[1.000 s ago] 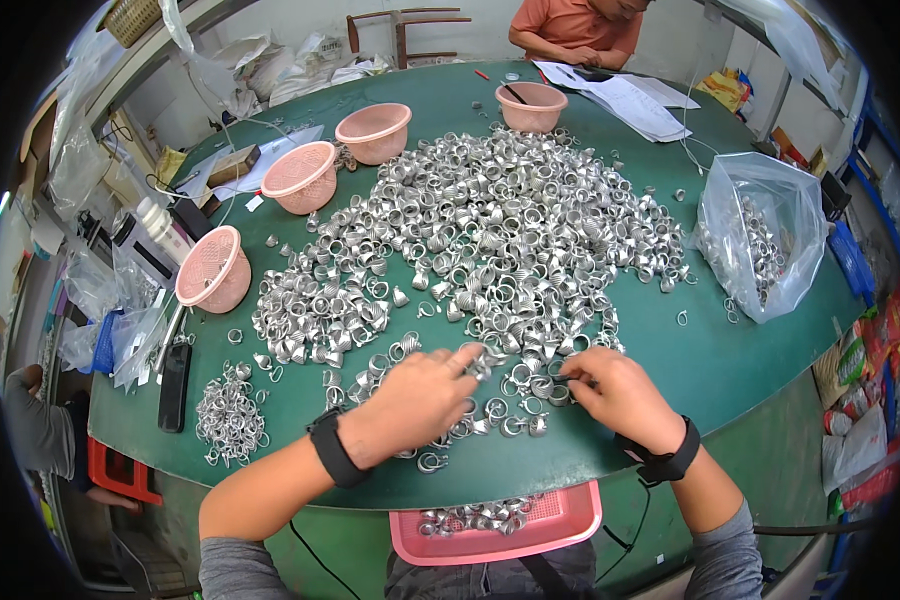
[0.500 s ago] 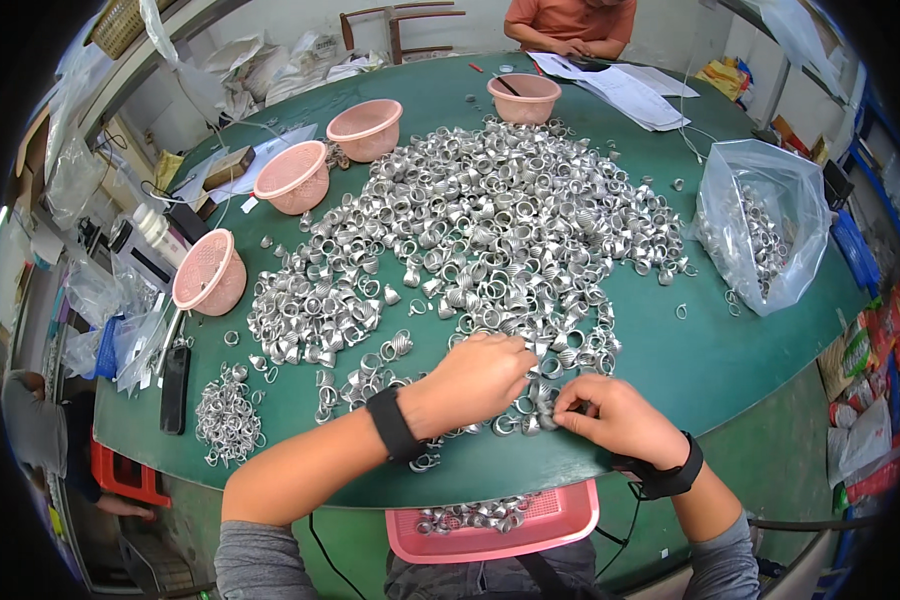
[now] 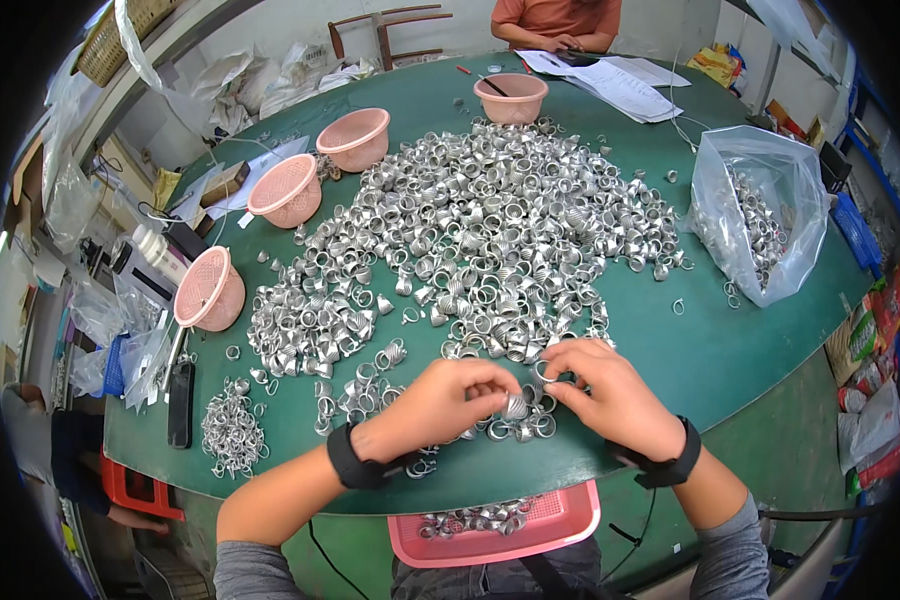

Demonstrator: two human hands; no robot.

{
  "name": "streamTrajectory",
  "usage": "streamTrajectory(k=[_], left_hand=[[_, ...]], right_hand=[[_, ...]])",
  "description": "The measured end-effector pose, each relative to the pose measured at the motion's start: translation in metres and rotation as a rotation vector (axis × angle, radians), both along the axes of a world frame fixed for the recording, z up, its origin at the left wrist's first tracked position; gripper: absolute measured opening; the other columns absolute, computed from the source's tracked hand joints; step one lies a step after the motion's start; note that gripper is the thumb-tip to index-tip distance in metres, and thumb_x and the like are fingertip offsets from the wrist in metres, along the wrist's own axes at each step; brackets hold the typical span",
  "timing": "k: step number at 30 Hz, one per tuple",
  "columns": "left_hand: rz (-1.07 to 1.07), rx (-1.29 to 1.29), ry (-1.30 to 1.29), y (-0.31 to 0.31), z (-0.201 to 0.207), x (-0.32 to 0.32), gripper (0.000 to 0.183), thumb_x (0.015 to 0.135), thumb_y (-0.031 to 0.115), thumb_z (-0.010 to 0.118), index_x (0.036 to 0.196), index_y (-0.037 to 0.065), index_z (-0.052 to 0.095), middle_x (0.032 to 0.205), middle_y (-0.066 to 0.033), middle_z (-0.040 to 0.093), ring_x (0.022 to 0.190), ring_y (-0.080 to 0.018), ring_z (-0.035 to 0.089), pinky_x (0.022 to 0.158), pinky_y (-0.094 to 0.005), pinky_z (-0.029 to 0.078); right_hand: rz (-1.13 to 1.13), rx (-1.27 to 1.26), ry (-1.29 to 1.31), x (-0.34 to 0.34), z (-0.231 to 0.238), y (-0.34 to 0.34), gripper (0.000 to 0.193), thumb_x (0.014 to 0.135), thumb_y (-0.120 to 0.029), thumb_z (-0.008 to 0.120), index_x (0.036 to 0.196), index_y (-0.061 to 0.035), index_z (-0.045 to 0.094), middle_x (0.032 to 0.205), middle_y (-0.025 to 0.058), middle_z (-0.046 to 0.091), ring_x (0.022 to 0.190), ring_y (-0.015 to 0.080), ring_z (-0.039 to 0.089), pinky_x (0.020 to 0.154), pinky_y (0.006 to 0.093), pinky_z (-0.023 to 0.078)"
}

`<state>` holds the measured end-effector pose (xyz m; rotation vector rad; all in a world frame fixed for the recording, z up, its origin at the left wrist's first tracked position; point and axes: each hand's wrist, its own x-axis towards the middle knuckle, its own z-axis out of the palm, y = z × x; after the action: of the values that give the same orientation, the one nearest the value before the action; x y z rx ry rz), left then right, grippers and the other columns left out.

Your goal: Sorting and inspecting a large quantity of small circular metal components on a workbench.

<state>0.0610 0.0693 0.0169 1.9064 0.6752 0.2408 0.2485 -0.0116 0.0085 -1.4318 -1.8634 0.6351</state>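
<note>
Small silver metal rings, many with slanted ribs, form a big heap (image 3: 510, 220) on the green table (image 3: 640, 330). At the heap's near edge, my right hand (image 3: 620, 400) pinches a ring (image 3: 543, 371) between thumb and forefinger. Facing it, my left hand (image 3: 450, 400) has its fingers curled, with a ribbed ring (image 3: 514, 407) at the thumb and fingertips. Several rings (image 3: 520, 430) lie just below and between the hands. By my left wrist is a small cluster of rings (image 3: 365, 395). Black bands circle both wrists.
A pink basket (image 3: 400, 545) with rings sits at my lap. More pink baskets (image 3: 288, 190) stand along the left and far side. Left are a pile of thin rings (image 3: 232, 430) and a black phone (image 3: 180, 405); right, a clear bag (image 3: 760, 215) of rings. A person (image 3: 555, 25) sits opposite.
My left hand has drawn back and lower, turning so its curled fingers show. My right hand has lifted slightly forward and now pinches a ring. The whole view has shifted a little.
</note>
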Motion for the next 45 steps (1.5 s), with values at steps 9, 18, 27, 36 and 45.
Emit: streamTrajectory(k=[9,18,27,36,45], left_hand=[[-0.015,0.08,-0.337,-0.028,0.011,-0.024,0.012,0.072,-0.002,0.057,0.083,0.002,0.059,0.081,-0.0066,0.059,0.077,-0.0134,0.056,0.069,-0.0241,0.045],[0.012,-0.629,-0.349,-0.041,-0.003,-0.031,0.017,0.079,0.004,0.051,0.094,-0.003,0.052,0.073,-0.0081,0.059,0.063,-0.0103,0.057,0.06,-0.0206,0.046],[-0.049,-0.748,-0.282,-0.043,0.001,-0.036,0.015,0.082,0.01,0.05,0.088,-0.003,0.053,0.072,-0.0074,0.058,0.063,-0.0098,0.055,0.059,-0.0206,0.045],[-0.501,-0.114,0.031,-0.062,-0.014,-0.046,0.019,0.076,0.009,0.053,0.094,0.004,0.053,0.077,-0.0043,0.055,0.069,-0.014,0.053,0.06,-0.0278,0.043],[-0.379,0.723,-0.064,-0.044,-0.018,0.008,0.028,0.073,0.011,0.051,0.1,0.005,0.049,0.109,-0.014,0.044,0.099,-0.0279,0.045,0.076,-0.0384,0.039]], right_hand=[[0.159,-0.258,0.804,-0.034,0.013,-0.043,0.03,0.075,0.002,0.054,0.103,0.0018,0.043,0.105,0.0113,0.045,0.085,0.0124,0.051,0.076,0.0238,0.044],[0.205,-0.46,1.108,-0.042,0.003,-0.048,0.029,0.08,-0.006,0.051,0.106,0.0035,0.044,0.09,0.0106,0.053,0.078,0.0126,0.053,0.068,0.0239,0.046],[0.137,-0.537,1.131,-0.043,-0.01,-0.055,0.025,0.084,-0.017,0.046,0.095,0.0055,0.048,0.07,0.0098,0.057,0.058,0.0142,0.057,0.053,0.0245,0.048],[0.092,-0.75,0.394,-0.036,-0.005,-0.076,0.029,0.082,-0.028,0.049,0.075,-0.0003,0.054,0.059,0.0069,0.055,0.051,0.0119,0.055,0.046,0.0243,0.042],[-0.273,-0.16,0.067,0.004,-0.012,-0.023,0.011,0.073,-0.011,0.056,0.073,-0.0004,0.053,0.06,0.0098,0.055,0.053,0.0212,0.054,0.049,0.0295,0.042]])
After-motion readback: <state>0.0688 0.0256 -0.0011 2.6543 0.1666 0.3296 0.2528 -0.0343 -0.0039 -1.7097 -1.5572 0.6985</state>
